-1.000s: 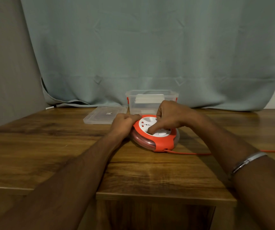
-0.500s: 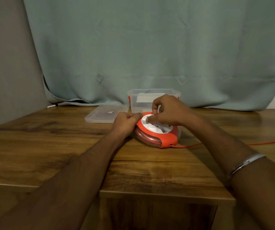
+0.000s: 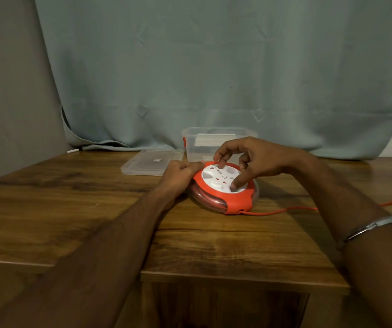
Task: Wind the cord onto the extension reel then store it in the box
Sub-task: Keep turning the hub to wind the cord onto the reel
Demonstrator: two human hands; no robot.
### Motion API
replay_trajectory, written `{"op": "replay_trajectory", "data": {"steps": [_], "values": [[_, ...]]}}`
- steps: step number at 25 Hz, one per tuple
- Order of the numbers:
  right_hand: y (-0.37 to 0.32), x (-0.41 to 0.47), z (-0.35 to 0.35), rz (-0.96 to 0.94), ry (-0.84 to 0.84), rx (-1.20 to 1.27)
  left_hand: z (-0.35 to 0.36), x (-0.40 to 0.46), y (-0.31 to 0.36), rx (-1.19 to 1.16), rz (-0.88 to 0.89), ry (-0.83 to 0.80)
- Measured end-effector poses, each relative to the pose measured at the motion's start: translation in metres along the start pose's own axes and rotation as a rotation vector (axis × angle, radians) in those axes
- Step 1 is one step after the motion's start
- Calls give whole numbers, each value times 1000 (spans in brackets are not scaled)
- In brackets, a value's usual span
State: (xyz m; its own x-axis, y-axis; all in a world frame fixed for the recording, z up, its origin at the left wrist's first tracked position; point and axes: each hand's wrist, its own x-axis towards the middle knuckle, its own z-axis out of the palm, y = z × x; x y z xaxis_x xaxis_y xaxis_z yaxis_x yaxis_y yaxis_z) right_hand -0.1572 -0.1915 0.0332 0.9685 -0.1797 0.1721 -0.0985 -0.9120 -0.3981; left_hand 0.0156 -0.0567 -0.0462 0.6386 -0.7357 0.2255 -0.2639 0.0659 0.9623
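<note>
A grey-green curtain (image 3: 214, 67) hangs across the back of the scene. Below it we see the wooden worktop (image 3: 71, 209), which carries every item.

At the rear centre of the worktop stands the clear plastic box (image 3: 191, 147), open at the top, with its clear lid (image 3: 147, 163) lying flat just beside it on the left.

The extension reel (image 3: 225, 188) lies flat on the worktop directly in front of the box. It has an orange housing and a white socket face turned upward. Wound turns of cord show through the transparent side of the reel.

The orange cord (image 3: 277, 211) leaves the near edge of the reel and trails across the worktop to the right, passing behind our right forearm. More cord lies at the far right edge of the view.

Our left hand (image 3: 178, 176) grips the left rim of the reel, with its fingers curled against the orange housing.

Our right hand (image 3: 259, 157) arches above the white face. Its fingers (image 3: 221, 163) are spread and bent downward: one fingertip touches the far part of the face, and the thumb presses the near right part. We cannot tell whether they grip any raised part.

A metal bracelet (image 3: 370, 227) sits on our right forearm.
</note>
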Motion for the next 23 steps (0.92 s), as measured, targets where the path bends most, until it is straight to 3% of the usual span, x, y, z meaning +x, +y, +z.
{"op": "replay_trajectory", "data": {"steps": [9, 23], "values": [[6, 11, 13, 47, 66, -164, -1, 9, -6, -31, -36, 124], [-10, 16, 32, 139, 179, -237, 0, 7, -6, 99, 28, 114]]}}
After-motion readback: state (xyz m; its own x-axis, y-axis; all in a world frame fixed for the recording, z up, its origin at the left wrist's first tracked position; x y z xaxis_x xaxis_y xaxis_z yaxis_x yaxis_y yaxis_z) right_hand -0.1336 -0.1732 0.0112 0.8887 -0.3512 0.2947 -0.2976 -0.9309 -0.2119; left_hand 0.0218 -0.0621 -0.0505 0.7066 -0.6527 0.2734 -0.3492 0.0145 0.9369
